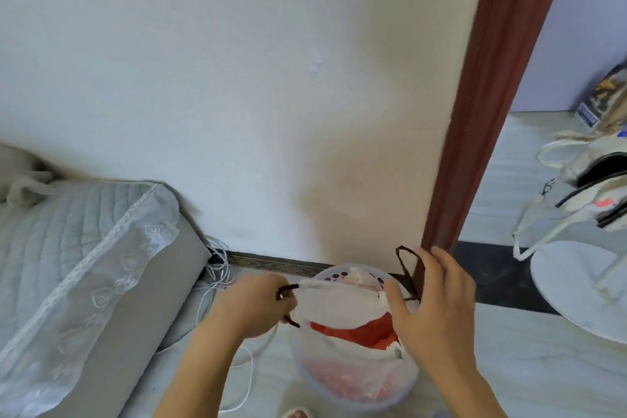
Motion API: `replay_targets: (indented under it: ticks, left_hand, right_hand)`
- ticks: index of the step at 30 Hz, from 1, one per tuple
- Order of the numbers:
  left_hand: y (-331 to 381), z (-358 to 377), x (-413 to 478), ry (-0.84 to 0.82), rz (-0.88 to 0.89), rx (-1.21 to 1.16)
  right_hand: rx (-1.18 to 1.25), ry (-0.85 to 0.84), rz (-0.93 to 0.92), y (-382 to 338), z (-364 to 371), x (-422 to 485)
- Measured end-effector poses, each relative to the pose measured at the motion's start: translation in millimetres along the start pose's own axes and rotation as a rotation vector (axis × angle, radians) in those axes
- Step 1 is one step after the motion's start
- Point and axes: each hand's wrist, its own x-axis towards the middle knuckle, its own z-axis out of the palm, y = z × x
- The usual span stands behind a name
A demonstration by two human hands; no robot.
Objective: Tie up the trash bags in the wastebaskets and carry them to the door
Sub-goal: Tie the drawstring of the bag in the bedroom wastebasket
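Wastebasket point(356, 383) standing at six o'clock of the view, below the door frame point(492, 112) at one o'clock. A white trash bag point(339, 305) is sitting inside it, mouth partly gathered. Your left hand point(251, 305), at the bag's nine o'clock, is gripping a dark drawstring point(288, 288) in curled fingers. Your right hand point(437, 309), at three o'clock, is pinching the drawstring loop point(405, 261), other fingers loosely spread.

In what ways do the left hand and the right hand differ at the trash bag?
The left hand is curled round the dark drawstring; the right hand has straighter, spread fingers. The left hand is left of the trash bag; the right hand reaches over its right side, thumb on the hem. Both are at the bag's mouth.
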Motion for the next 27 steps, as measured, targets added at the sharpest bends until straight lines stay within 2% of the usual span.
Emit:
replay_targets:
  ticks: [3,7,11,14,18,23,27]
  left_hand:
    - [2,4,-3,0.108,0.059,-0.160]
    - [12,4,-3,0.181,0.102,-0.179]
    - [14,4,-2,0.255,0.094,-0.111]
    - [16,2,-1,0.305,0.069,-0.127]
    - [16,-3,2,0.368,-0.048,-0.136]
    - [16,-14,-7,0.420,-0.129,-0.304]
    - [19,-17,-13,0.390,-0.124,-0.444]
  right_hand:
    - [-0.023,-0.009,-0.197,-26,7,-5]
    - [0.001,-0.132,-0.364,-52,38,-4]
    - [0.070,-0.284,-0.341,-63,65,4]
    - [0.115,-0.243,-0.375,-66,73,13]
    - [0.041,-0.230,-0.399,-53,75,21]
    - [-0.206,-0.504,-0.287,-20,69,35]
    - [-0.194,-0.604,-0.245,-8,60,36]
